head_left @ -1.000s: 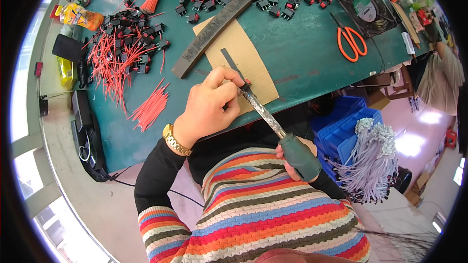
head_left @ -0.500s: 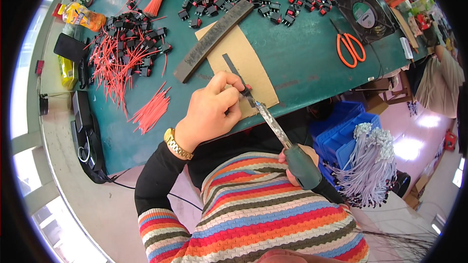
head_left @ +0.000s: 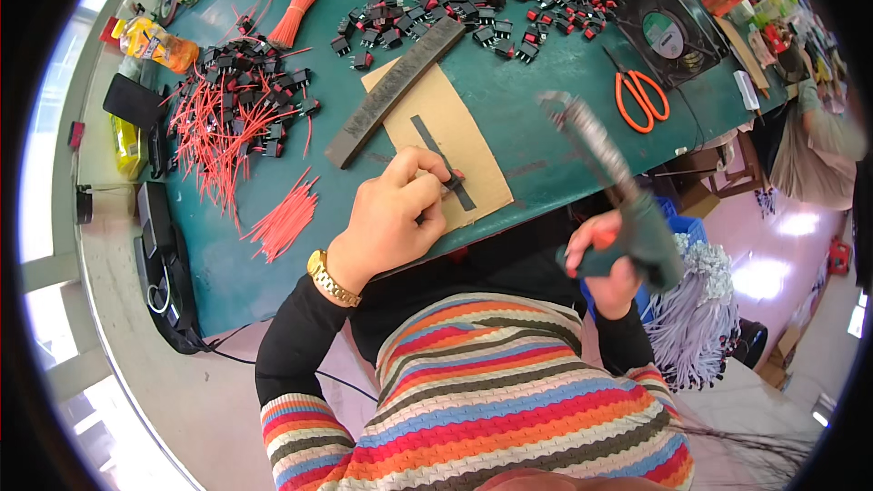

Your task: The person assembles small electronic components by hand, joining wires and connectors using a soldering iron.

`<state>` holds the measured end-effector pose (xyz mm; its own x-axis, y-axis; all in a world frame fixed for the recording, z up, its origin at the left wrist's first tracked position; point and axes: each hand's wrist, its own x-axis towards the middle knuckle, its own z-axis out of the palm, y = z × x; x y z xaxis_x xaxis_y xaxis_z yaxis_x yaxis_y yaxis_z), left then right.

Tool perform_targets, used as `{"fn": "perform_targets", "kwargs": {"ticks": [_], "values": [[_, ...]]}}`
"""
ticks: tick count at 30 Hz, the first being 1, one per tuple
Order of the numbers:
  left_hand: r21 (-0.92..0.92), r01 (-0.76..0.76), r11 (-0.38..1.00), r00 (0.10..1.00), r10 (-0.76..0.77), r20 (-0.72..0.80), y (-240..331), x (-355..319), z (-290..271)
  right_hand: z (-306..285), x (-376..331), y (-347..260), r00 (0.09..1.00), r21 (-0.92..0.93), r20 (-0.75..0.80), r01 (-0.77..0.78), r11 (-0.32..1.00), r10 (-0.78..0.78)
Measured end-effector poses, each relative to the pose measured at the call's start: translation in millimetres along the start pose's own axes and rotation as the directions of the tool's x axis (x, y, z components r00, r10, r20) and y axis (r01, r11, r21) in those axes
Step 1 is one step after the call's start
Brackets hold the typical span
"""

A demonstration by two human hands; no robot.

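Note:
My left hand (head_left: 396, 205) is closed in a pinch on a small black and red rocker switch (head_left: 457, 178), mostly hidden by the fingers. The switch sits at a narrow dark strip (head_left: 426, 132) lying on a piece of cardboard (head_left: 455, 100). My right hand (head_left: 607, 259) grips a green pistol-handled tool with a long silvery barrel, apparently a soldering gun (head_left: 650, 245). It is raised off to the right of the cardboard, its barrel pointing up and left, blurred by motion. A long dark bar (head_left: 396, 91) lies across the cardboard's far left side.
Left of my left hand lie cut red wires (head_left: 284, 215) and a heap of switches with red wires (head_left: 227, 109). Loose switches (head_left: 427, 14) spread at the back. Orange-handled scissors (head_left: 641, 100) and a black fan (head_left: 673, 32) are at right. White cable bundles (head_left: 696, 309) hang below the table's right edge.
My right hand has lifted the soldering gun away from the switch, up and to the right. The left hand keeps its pinch at the strip. The view has shifted slightly.

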<state>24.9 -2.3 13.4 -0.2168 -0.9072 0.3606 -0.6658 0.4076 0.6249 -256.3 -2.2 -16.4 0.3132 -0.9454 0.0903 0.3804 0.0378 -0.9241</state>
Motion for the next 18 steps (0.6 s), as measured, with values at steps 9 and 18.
{"fn": "perform_targets", "kwargs": {"ticks": [9,18], "values": [[0.001,-0.022,1.0,1.0,0.022,-0.02,-6,-2,0,-26,109,-12,0.996,0.316,-0.028,0.084,0.945,-0.079],[0.469,0.07,0.88,0.849,0.194,-0.492,-45,3,-100,-39,109,-9,0.994,0.384,0.026,0.084,0.919,-0.102]]}}
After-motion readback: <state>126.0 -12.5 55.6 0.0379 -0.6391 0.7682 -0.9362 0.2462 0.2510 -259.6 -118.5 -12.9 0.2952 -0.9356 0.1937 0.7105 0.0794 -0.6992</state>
